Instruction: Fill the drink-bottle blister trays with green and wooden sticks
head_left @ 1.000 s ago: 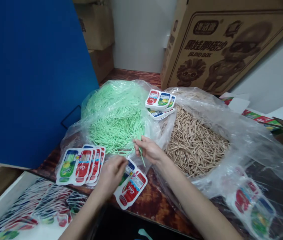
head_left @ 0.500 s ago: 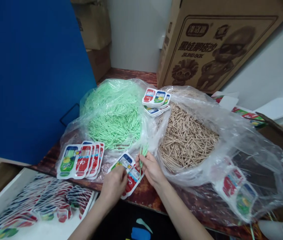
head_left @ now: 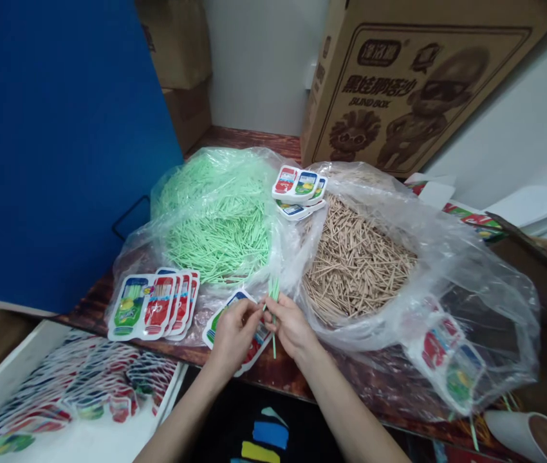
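Observation:
My right hand (head_left: 293, 326) is closed round a small bunch of thin green sticks (head_left: 274, 287), held roughly upright with one reaching lower than the others. Pinched fingertips of my left hand (head_left: 233, 333) meet the bunch from the side, at what looks like a green stick. Below both hands lies a printed red, green and blue blister card (head_left: 212, 328), partly covered by them. Behind the hands, a clear bag of green sticks (head_left: 220, 225) lies open on the left. To its right is a bag of brown sticks (head_left: 358, 263).
Filled cards (head_left: 131, 308) overlap at the table's left edge. More cards (head_left: 297, 183) rest between the bags; another (head_left: 461, 379) shows under plastic at right. A white box of cards (head_left: 109, 386) stands lower left. A blue panel (head_left: 61, 148) and large carton (head_left: 418, 90) stand behind.
My left hand has moved up and right from over the card to the green sticks. My right hand keeps its hold on the bunch, now more upright. The view has shifted slightly.

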The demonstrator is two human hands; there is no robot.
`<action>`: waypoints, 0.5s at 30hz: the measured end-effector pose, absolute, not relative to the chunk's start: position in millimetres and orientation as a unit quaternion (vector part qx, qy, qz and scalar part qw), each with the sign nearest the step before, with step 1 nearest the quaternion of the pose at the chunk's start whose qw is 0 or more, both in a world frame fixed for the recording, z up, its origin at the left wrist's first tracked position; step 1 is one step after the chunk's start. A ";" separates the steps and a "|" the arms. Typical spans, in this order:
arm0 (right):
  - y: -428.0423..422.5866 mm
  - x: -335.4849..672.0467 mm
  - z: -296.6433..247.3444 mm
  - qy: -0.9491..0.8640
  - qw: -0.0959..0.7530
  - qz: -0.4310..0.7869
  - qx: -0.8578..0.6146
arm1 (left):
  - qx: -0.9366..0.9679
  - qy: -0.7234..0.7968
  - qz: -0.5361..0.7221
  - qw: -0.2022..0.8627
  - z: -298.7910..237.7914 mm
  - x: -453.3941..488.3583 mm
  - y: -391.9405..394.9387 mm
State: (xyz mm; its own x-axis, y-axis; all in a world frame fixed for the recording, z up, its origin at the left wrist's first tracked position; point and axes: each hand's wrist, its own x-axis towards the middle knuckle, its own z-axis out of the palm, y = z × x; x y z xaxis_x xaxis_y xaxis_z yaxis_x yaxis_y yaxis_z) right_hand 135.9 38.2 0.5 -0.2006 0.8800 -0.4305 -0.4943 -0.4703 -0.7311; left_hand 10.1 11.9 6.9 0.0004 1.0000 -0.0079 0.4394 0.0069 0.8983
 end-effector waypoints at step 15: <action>21.1 147.1 5.5 -0.171 0.544 0.735 -0.366 | 0.500 0.575 0.319 0.563 -18.2 34.4 -25.5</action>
State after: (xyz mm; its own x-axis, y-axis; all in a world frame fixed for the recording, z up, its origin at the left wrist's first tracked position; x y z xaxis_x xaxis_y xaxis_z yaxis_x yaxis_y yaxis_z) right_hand 147.1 21.1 5.5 -0.1388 0.9257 -0.3520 -0.6743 -0.3486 -0.6510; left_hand 34.4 -25.5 -18.2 0.1340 0.9347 -0.3293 0.2159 0.2967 0.9302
